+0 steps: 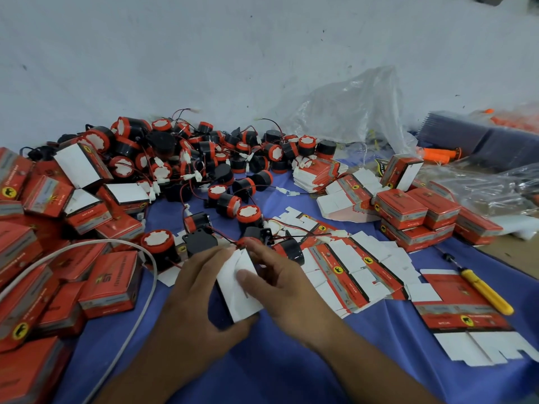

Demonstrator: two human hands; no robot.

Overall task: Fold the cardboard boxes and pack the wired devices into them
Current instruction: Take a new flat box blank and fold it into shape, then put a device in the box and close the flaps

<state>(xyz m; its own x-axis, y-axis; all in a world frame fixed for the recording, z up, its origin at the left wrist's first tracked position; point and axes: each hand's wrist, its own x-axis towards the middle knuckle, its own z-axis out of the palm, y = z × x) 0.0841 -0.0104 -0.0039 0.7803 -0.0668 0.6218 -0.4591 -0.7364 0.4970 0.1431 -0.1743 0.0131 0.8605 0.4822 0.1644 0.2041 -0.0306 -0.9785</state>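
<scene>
On the blue-covered table [393, 345], the left hand [198, 287] grips a small red cardboard box with white flaps [237, 290], fingers curled round its side, while the right hand [281, 284] pinches its white end, near the heap of black-and-red round wired devices [204, 164].

soft, even, cool light fills the frame, fairly bright, with no hard shadows; only a faint dimness lies on the blue cloth table cover [277, 368] in the lower middle. the crumpled clear plastic bag [350, 112] at upper right shows a mild sheen. wide-angle bending stretches the edges, and the red printed cardboard boxes [26, 374] at lower left look smeared and soft.
</scene>
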